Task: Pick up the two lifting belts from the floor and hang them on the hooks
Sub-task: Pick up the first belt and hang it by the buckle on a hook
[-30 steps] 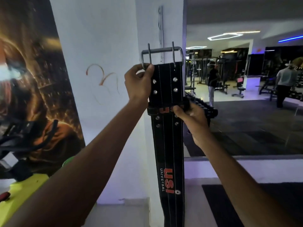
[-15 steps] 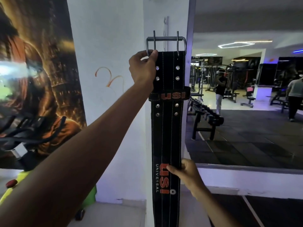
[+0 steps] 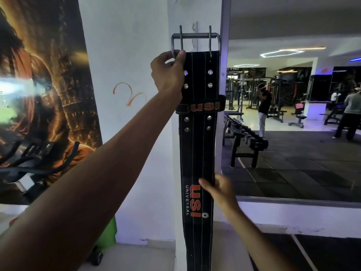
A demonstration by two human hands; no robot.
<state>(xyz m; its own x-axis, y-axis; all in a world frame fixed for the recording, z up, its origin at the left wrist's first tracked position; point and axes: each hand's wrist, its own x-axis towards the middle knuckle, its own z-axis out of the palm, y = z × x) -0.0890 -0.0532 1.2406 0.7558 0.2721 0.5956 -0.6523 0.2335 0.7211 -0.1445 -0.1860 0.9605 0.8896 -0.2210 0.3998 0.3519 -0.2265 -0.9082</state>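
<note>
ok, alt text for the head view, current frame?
A long black leather lifting belt with orange USI lettering hangs upright against a white pillar. The left hand grips it just below its steel double-prong buckle; the right hand touches its lower half.

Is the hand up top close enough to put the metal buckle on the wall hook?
Probably yes. The left hand already holds the belt just under the buckle, raised against the pillar's hook strip, with nothing between.
</note>
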